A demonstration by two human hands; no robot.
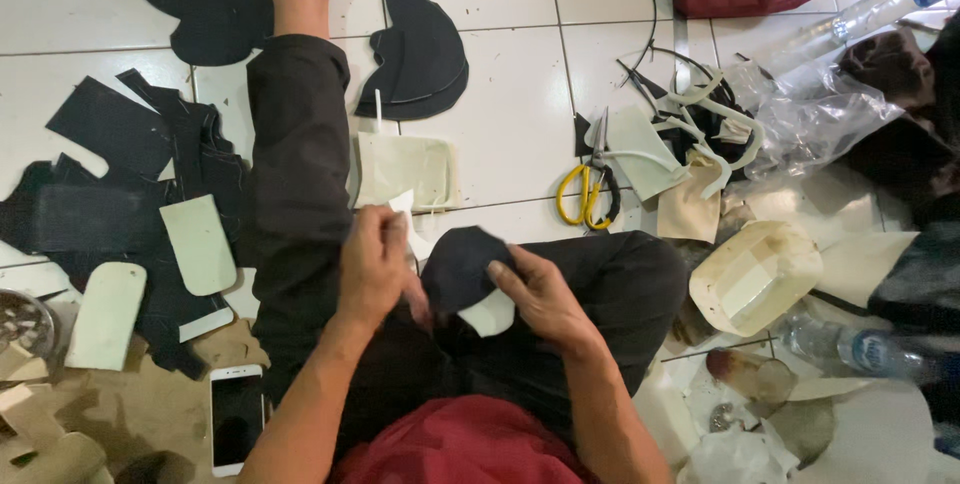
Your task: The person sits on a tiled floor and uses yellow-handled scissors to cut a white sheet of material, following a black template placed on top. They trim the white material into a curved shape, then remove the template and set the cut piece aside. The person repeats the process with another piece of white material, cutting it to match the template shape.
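Black curved fabric piece [457, 266] sits pinched in our left hand [375, 266]; our right hand [540, 296] presses its cream stiffener [490, 314]. We should keep edges aligned, both grips closed firmly.

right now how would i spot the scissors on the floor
Start at the white tiled floor ahead of the person's bent right knee. The scissors lie there, just left of a heap of pale offcuts. Their bright yellow handles are the only yellow thing among black and cream pieces.
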